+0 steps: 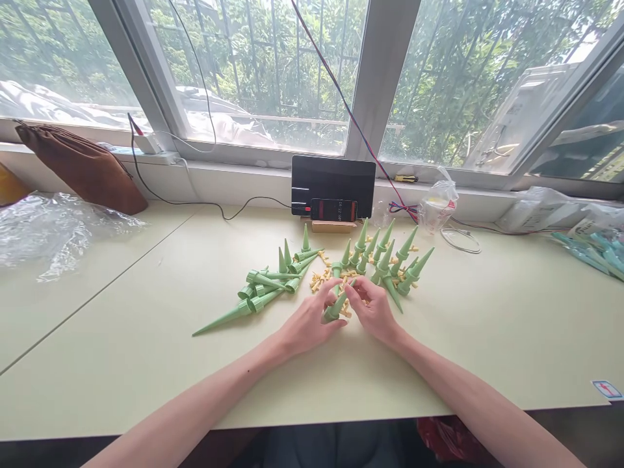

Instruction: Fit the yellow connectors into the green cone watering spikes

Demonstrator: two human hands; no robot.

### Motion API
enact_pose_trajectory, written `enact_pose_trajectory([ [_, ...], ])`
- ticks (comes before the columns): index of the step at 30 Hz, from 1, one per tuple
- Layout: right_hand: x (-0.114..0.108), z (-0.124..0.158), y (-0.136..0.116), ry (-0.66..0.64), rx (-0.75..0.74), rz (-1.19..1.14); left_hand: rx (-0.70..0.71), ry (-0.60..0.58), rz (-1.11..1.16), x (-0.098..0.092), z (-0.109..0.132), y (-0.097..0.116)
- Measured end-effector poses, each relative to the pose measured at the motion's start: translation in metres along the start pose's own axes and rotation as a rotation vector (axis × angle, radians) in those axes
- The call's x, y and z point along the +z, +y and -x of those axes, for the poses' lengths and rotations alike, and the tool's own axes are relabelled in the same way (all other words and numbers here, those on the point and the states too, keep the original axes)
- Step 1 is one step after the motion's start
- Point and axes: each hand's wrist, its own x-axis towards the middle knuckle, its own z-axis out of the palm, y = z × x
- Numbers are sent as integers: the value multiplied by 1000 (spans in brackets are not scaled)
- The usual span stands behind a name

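on the counter (146, 351) i see a heap of lying green spikes (266, 289) to the left, standing spikes (390, 257) to the right and small yellow pieces (319, 281) between them, all just beyond my hands. a phone (334, 210) leans against a dark screen (333, 182) behind. my left hand (307, 325) is closed around a green cone (335, 309), tilted just above the counter. my right hand (373, 309) curls at the cone's upper end; i cannot tell if it pinches.

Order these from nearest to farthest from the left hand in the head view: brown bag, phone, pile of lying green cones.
1. pile of lying green cones, just left of the left hand.
2. phone, straight ahead, farther back.
3. brown bag, far left, at the back.
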Motion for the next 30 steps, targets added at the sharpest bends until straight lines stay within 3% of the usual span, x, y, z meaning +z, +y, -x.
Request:
enact_pose_trajectory([
  [6, 0, 0, -2, 44, -10, 20, 14, 12, -3, -3, 1, 2],
  [18, 0, 5, -7, 89, -202, 217, 38, 35, -47, -4, 3, 5],
  [30, -2, 5, -7, 143, -322, 236, 12, 29, -86, -5, 5, 2],
])
